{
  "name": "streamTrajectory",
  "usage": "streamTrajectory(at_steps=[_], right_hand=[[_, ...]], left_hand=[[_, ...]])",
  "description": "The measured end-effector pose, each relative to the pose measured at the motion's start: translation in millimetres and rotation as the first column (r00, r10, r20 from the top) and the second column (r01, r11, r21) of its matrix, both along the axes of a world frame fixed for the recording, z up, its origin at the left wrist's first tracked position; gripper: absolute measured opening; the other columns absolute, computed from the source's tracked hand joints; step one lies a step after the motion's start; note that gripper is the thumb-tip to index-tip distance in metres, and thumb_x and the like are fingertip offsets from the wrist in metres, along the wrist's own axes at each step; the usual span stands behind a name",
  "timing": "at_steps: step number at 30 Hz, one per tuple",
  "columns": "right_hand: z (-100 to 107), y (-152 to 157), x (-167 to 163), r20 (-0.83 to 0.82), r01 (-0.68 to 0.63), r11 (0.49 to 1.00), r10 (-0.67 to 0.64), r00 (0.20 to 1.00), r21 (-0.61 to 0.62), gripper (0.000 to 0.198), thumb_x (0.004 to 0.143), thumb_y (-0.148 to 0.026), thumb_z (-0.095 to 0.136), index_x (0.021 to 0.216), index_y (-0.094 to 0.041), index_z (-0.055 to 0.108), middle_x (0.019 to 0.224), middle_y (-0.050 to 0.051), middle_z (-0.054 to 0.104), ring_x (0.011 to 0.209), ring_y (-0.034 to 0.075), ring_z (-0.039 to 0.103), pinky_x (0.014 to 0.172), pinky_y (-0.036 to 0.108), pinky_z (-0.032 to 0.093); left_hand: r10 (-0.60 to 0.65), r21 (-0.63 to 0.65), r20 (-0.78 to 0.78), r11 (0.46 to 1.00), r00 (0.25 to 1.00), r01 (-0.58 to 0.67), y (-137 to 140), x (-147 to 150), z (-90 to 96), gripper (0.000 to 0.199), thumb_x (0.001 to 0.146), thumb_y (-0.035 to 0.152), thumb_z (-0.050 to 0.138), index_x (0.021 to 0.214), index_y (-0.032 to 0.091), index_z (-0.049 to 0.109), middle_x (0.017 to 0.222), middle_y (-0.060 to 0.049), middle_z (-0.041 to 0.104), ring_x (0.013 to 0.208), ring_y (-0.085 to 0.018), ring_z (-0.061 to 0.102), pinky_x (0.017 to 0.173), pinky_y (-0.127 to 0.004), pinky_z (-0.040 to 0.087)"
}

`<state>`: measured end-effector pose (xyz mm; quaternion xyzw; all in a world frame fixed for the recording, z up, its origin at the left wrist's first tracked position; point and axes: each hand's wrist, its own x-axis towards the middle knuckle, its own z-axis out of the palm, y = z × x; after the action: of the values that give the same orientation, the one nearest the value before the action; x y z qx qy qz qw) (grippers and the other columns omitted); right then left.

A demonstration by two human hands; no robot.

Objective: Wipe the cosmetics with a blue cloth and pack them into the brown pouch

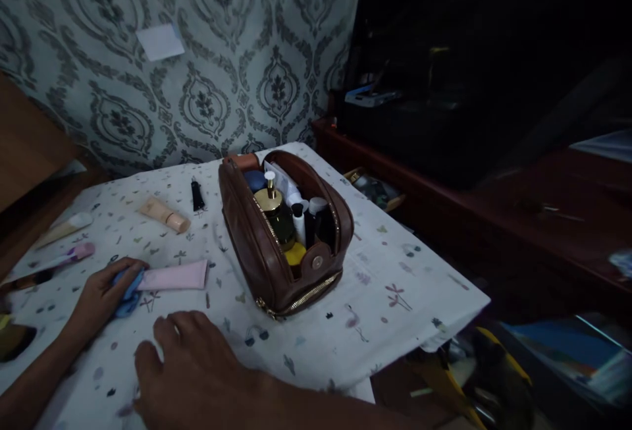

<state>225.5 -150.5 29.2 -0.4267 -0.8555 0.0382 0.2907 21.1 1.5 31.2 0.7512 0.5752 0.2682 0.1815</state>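
Note:
My left hand [106, 290] is closed on a crumpled blue cloth [127, 297], pressed around one end of a pink squeeze tube [172, 276] lying on the patterned tablecloth. My right hand [190, 367] is nearer to me, back up, with curved fingers and the thumb apart; nothing shows in it. Beyond it stands a brown toiletry bag [247, 239], unzipped. Inside are a dark bottle with a gold pump top [269, 199], a yellow item [295, 254], a white-and-black tube [299, 220] and other containers partly hidden by the bag's walls.
A beige tube [164, 214] and a small black tube [197, 194] lie behind the pink one. At left are a pink-tipped brush [74, 253], a pale tube [66, 228] and a dark gold-topped item [14, 338]. A dark red cabinet [444, 219] and an open drawer [375, 189] stand right.

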Motion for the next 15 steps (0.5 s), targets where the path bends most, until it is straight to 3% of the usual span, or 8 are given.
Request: streamTrajectory(at_steps=[3, 5, 7, 11, 15], right_hand=[[8, 17, -9, 0.11, 0.073, 0.996, -0.077, 0.991, 0.046, 0.062, 0.078, -0.033, 0.07, 0.126, 0.002, 0.055, 0.124, 0.022, 0.062, 0.11, 0.031, 0.057, 0.092, 0.043, 0.052], [5, 31, -18, 0.159, 0.149, 0.989, -0.151, 0.976, 0.023, 0.062, 0.083, -0.029, 0.065, 0.134, 0.002, 0.049, 0.137, 0.023, 0.055, 0.123, 0.033, 0.05, 0.102, 0.045, 0.047], [0, 45, -22, 0.209, 0.152, 0.988, -0.148, 0.967, -0.003, 0.054, 0.086, -0.025, 0.061, 0.131, 0.002, 0.051, 0.135, 0.022, 0.056, 0.124, 0.032, 0.05, 0.104, 0.045, 0.045], [-4, 62, -22, 0.23, 0.09, 0.996, -0.09, 0.969, 0.011, 0.052, 0.076, -0.02, 0.07, 0.121, 0.001, 0.056, 0.116, 0.018, 0.062, 0.105, 0.029, 0.055, 0.093, 0.042, 0.049], [-12, 72, -20, 0.159, 0.209, 0.978, -0.205, 0.966, -0.005, 0.04, 0.09, -0.018, 0.058, 0.128, -0.006, 0.051, 0.117, 0.016, 0.062, 0.107, 0.027, 0.054, 0.095, 0.044, 0.047]], left_hand=[[-0.052, 0.014, 0.054, 0.999, 0.997, 0.051, -1, -4, -3.3, 0.051, 0.073, 0.072, 0.059, 0.083, 0.023, 0.071, 0.091, -0.001, 0.075, 0.091, -0.026, 0.068, 0.086, -0.032, 0.054], [-0.087, 0.043, 0.083, 0.996, 0.993, 0.084, 0, -6, -5.8, 0.052, 0.073, 0.073, 0.058, 0.08, 0.023, 0.071, 0.088, -0.003, 0.075, 0.087, -0.025, 0.069, 0.084, -0.031, 0.055], [-0.116, 0.072, 0.091, 0.991, 0.989, 0.109, 1, -6, -7.4, 0.052, 0.074, 0.073, 0.058, 0.078, 0.022, 0.07, 0.085, -0.004, 0.074, 0.083, -0.025, 0.069, 0.081, -0.03, 0.055], [-0.127, 0.098, 0.094, 0.988, 0.987, 0.118, -1, -6, -7.8, 0.049, 0.075, 0.07, 0.058, 0.077, 0.023, 0.07, 0.083, -0.003, 0.074, 0.08, -0.023, 0.068, 0.078, -0.029, 0.054], [-0.093, 0.084, 0.139, 0.993, 0.986, 0.081, -1, -5, -7.8, 0.045, 0.075, 0.066, 0.06, 0.078, 0.022, 0.069, 0.08, -0.001, 0.072, 0.076, -0.022, 0.066, 0.074, -0.027, 0.052]])
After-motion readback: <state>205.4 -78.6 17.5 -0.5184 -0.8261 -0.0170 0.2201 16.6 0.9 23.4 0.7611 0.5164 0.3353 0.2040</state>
